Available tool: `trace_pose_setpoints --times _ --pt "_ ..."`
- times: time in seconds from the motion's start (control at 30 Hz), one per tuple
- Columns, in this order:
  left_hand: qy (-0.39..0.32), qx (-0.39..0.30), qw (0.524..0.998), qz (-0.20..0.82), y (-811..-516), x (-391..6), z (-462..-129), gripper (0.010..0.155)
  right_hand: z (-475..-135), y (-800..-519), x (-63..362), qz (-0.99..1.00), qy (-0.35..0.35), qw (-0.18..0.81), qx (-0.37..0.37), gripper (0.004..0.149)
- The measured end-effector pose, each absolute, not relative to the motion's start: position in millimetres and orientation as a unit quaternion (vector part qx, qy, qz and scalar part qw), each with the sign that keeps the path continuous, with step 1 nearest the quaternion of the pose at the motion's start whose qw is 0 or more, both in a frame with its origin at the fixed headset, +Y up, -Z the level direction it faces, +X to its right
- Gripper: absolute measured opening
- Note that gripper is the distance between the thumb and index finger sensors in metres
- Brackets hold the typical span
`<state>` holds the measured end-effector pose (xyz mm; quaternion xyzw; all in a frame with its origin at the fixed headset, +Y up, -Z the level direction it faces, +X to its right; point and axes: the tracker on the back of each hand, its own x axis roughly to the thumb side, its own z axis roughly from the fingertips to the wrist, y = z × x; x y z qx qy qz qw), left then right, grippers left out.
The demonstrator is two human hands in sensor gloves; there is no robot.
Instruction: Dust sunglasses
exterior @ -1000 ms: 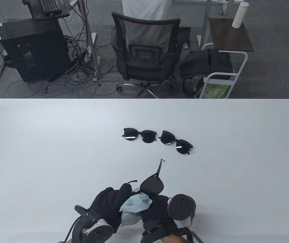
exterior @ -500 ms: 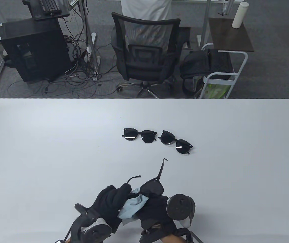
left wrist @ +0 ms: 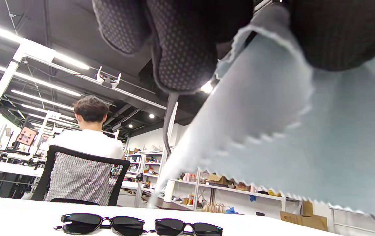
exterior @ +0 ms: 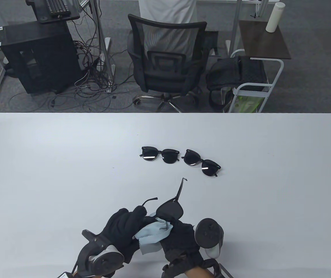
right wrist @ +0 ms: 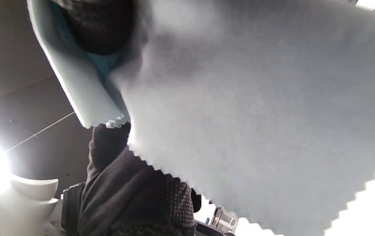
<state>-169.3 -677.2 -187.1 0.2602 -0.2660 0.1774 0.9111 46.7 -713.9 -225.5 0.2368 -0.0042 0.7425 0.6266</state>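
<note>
Sunglasses in hand: the pair (exterior: 169, 204) I was dusting sat at six o'clock on the table (exterior: 38, 173), lifted off the surface, arms unfolded and pointing away toward twelve.
Change: against half a second back, the frame had tipped and slid a touch toward eleven; the long arm tip that had pointed near one o'clock swung nearer twelve, and the near lens turned more face-up.
Cloth: the pale blue wiping cloth (exterior: 153, 233) had spread out wider between my palms, its zigzag edge hanging down toward six; in both wrist views it filled most of the picture.
Left hand: my left hand (exterior: 122, 228) was curled round the frame at its nine o'clock end, thumb side up by the short arm.
Right hand: my right hand (exterior: 179, 236) was clenched on the cloth, pressing it up under the lens; the fingertips themselves were hidden.
Meaning: I read that as a rubbing stroke mid-way, the frame being turned to bring a fresh patch of lens to the cloth.
Waiting pairs: two more folded sunglasses (exterior: 159, 155) and (exterior: 201, 162) lay side by side at twelve, well apart from my hands, not shifted.
Progress: by my judgement one pair was underway, with at least those two left.
</note>
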Motion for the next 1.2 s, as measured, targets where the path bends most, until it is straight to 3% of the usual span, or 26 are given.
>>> trace_pose_setpoints --times 0.7,0.93,1.2 --pt "-0.257 0.263 0.914 0.171 -676.7 -183.1 -198.3 0.092 -230.4 -715.3 58.3 0.724 0.014 0.659 0.206 0.048" --pt "-0.255 0.289 0.913 0.135 -672.4 -195.0 -199.6 0.092 -230.5 -711.9 67.4 0.689 0.012 0.693 0.211 0.062" --pt "-0.293 0.318 0.902 0.003 -672.6 -193.1 -196.7 0.090 -242.5 -715.1 93.9 0.656 0.048 0.742 0.127 0.078"
